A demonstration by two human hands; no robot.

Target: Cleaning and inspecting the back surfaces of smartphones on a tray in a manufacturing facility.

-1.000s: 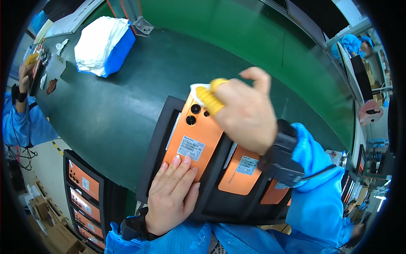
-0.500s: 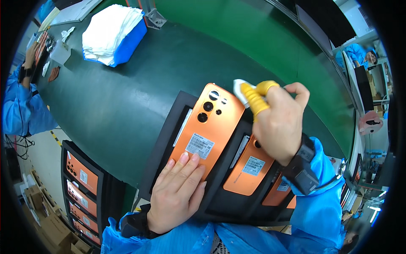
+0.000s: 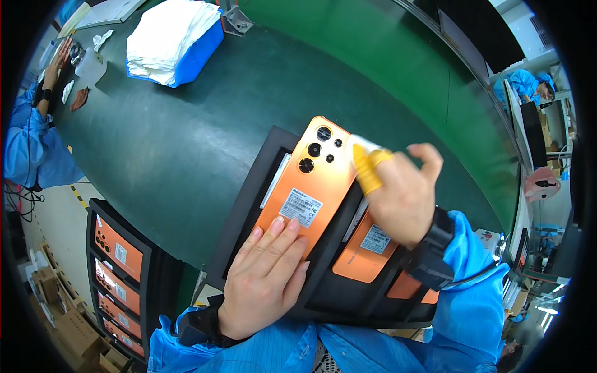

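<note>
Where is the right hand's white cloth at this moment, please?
Right of centre in the head view, the white cloth is in the right hand, beside the camera end of the orange phone under the left hand.

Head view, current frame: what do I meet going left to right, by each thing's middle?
Co-worker's blue sleeve → side tray of orange phones → blue bin of white cloths → left hand → larger-looking orange phone beneath it → right hand with yellow finger covers → pink object near the right rim.
</note>
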